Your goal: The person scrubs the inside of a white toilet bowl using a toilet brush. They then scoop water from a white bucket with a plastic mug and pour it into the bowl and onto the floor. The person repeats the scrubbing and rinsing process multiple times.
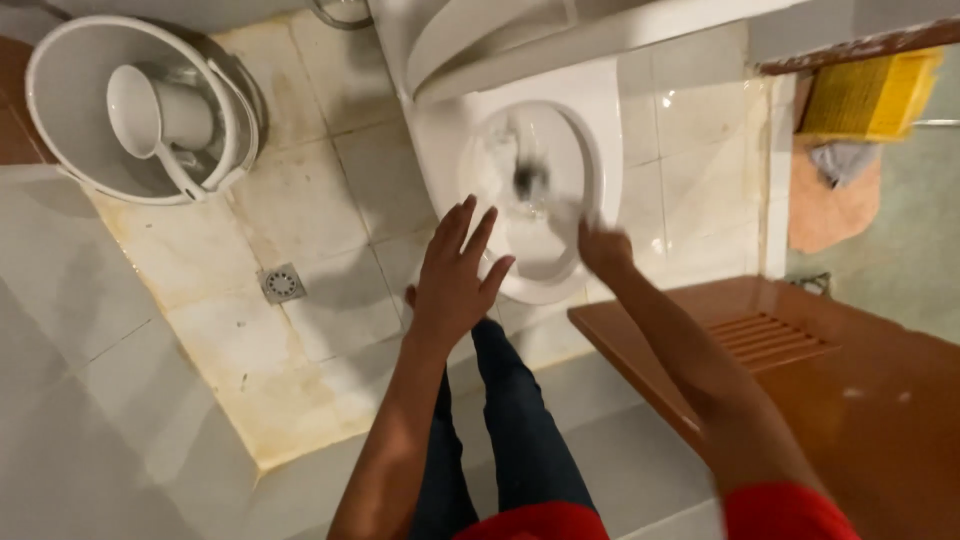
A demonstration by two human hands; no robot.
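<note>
The right hand (603, 248) was closed around what looked like a toilet brush (531, 180), blurred, its head down inside the white toilet bowl (600, 150) just beyond the knuckles. The left hand (455, 280) hovered empty beside it, fingers spread, over the bowl's near rim. Far to its left sat a white bucket (60, 150) holding a dipper (150, 125).

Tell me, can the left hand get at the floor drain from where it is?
Probably yes. The left hand hovers open and empty by the toilet bowl, and only bare tiles lie between it and the floor drain.
</note>
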